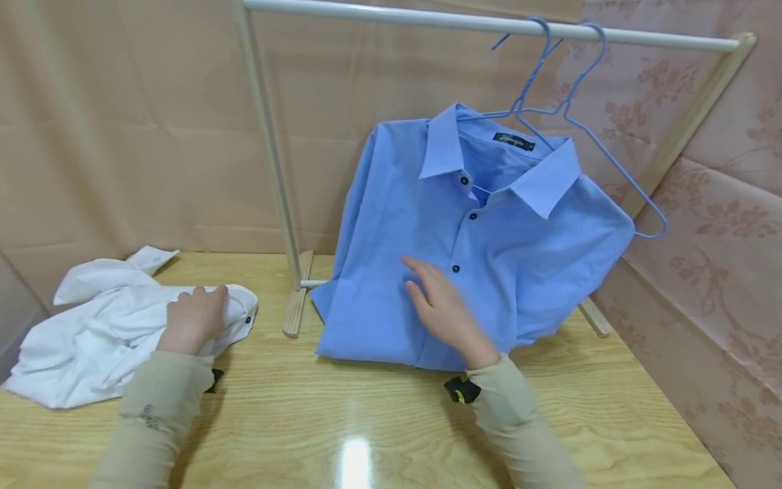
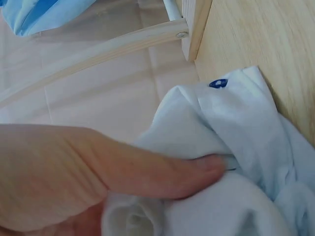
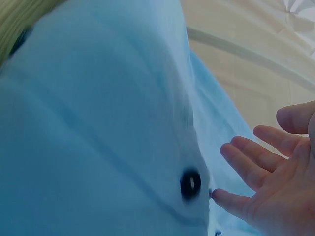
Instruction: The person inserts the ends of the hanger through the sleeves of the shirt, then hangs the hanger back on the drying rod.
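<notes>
On the left of the table lies a crumpled white shirt [image 1: 104, 339]. My left hand [image 1: 194, 316] grips its fabric near the collar, where a dark button shows; in the left wrist view the thumb [image 2: 192, 174] presses down on the cloth. A blue shirt [image 1: 391, 224] with dark buttons hangs from a blue wire hanger [image 1: 531, 81] on the rail. In front of it is my right hand [image 1: 442, 305], its fingers extended and holding nothing. The right wrist view shows those fingers [image 3: 251, 162] spread close to the button placket; whether they touch it I cannot tell.
A second blue wire hanger [image 1: 601, 142] hangs behind the blue shirt. The white rail [image 1: 397, 17] stands on wooden feet [image 1: 297, 299] upon the wood-grain table [image 1: 275, 421]. Beige cloth [image 1: 153, 136] covers the back, and flowered pink cloth [image 1: 721, 258] the right side.
</notes>
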`<state>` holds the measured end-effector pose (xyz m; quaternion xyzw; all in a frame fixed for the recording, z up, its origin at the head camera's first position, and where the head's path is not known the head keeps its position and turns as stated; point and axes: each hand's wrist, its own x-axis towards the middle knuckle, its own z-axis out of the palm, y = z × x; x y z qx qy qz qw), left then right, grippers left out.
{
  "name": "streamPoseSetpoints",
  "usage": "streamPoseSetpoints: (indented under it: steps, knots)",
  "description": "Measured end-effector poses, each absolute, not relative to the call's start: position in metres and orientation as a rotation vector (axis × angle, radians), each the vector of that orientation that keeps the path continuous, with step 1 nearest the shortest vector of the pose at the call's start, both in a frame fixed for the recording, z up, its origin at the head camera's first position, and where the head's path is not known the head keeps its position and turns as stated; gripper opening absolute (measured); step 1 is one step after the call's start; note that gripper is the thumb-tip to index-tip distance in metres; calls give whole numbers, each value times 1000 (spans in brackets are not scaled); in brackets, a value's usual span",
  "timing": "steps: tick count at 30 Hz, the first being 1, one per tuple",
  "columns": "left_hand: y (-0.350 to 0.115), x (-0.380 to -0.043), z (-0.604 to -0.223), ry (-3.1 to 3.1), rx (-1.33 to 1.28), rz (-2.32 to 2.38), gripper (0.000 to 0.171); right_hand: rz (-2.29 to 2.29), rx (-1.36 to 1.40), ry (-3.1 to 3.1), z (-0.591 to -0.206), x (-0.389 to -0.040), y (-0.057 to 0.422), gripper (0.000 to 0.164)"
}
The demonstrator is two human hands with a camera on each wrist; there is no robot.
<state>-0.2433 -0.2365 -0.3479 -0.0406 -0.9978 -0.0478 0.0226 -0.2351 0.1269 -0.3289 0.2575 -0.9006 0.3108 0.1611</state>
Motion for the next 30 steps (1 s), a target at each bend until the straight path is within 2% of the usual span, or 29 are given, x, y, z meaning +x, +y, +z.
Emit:
streamPoseSetpoints:
  steps: [7,12,19,30]
  knots:
    - [-240,-246,-344,-2985,-147,-156,13,982,800,-2571,-333,-241,103,39]
    - [-230,-248,-343,-2904,-152,-172,11,1025,833,-2556,-336,-240,92,38]
    - [-217,-247,-337,-2857,-201,-197,11,1081,881,-2578,-341,-237,85,41]
    - [-200,-228,-313,-2743,-252,-287,21,1128,958,-2644,-342,-230,79,48]
